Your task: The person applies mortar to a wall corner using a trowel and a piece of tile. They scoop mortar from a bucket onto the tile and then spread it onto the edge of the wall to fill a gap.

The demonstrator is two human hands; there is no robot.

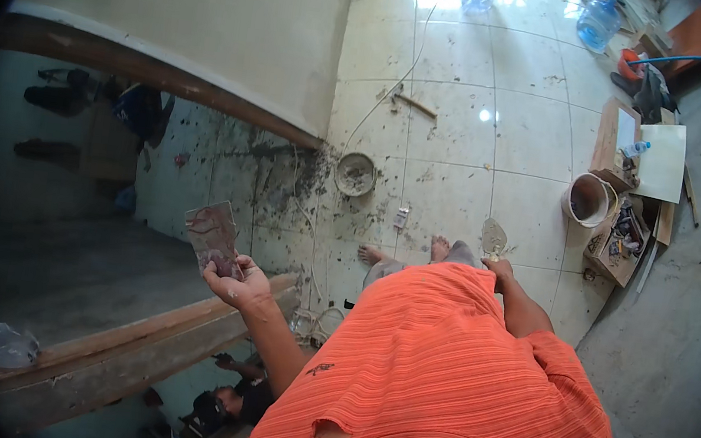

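Note:
My left hand (239, 284) is raised over the wooden-edged ledge and grips the lower end of a flat rectangular plate (212, 230). The plate is reddish-brown with smears across its face; I cannot tell what it is made of. Low beside my right thigh, my right hand (498, 268) is closed round the handle of a trowel (495, 235). Its broad, mortar-coated blade points away from me above the floor tiles. A small round bucket of grey mortar (356, 174) stands on the floor ahead of my feet.
A hammer (417, 103) and a cable (382, 105) lie on splattered tiles. At right are a bucket (589, 200), a box of tools (621, 244) and water jugs (598, 24). A wall (217, 19) rises at left. Another person (237, 398) is beyond the ledge (134, 341).

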